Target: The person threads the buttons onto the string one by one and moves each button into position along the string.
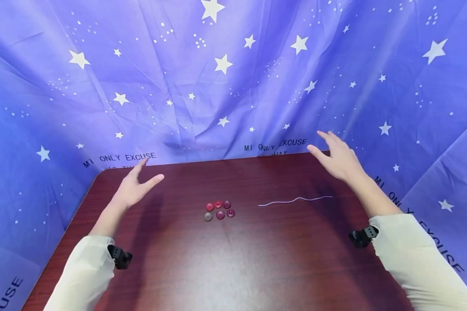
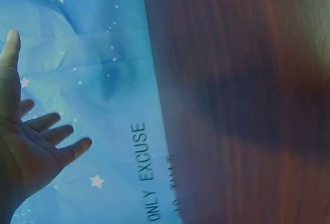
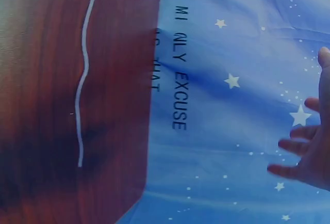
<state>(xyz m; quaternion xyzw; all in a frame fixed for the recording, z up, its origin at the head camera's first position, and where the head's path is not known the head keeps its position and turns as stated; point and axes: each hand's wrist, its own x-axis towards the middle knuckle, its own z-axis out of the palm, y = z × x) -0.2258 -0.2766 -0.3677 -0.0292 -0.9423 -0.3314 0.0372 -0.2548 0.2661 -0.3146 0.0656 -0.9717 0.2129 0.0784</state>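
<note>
Several round buttons (image 1: 220, 214) lie in two short rows near the middle of the table; most are red or maroon, and one is a grey-brown button (image 1: 208, 217). To their right a thin pale string (image 1: 295, 200) stretches in a slightly wavy line; the right wrist view shows the same string (image 3: 84, 69). My left hand (image 1: 130, 188) hovers over the table's left side with thumb and fingers spread, holding nothing. Over the far right part, beyond the string's right end, my right hand (image 1: 338, 158) is raised with its fingers extended, touching nothing.
The dark red-brown wooden table (image 1: 233, 263) has its far edge against a blue-purple curtain (image 1: 187, 77) with white stars and printed words, which also hangs at both sides. Small black cameras (image 1: 120, 257) sit at both wrists.
</note>
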